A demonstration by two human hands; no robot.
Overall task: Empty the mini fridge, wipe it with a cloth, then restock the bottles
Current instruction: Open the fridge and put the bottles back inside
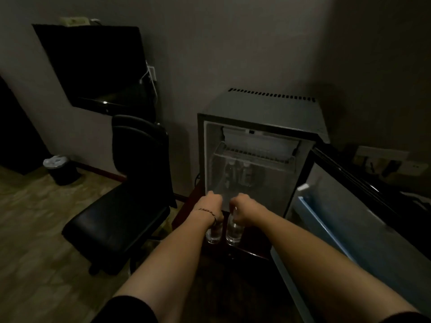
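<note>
Fingers: both sets are curled shut, each around the top of a clear bottle; the fingertips themselves are turned away and hidden behind the knuckles.
Left hand: fisted on the neck of the left bottle, which hangs upright below the wrist; a thin bracelet circles that wrist.
Right hand: fisted the same way on the right bottle, just beside the other, the two bottles near but not clearly touching.
Writing: none legible; the bottles look bare of labels, and the dim light blurs any marks on the fridge.
Mini fridge: stands against the wall, its door swung open to the right; the hands are right in front of its opening.
Inside: two more bottles stand at the back under the wire shelf, hard to make out; a frosty freezer box sits above.
Door pocket: a pale blue strip lies along it; what it is I cannot tell.
Arms: both bare forearms stretch forward, nearly parallel, dark sleeves at the bottom edge cut off.
Surroundings: black chair to the left, a small bin by the wall, a dark screen above.
</note>
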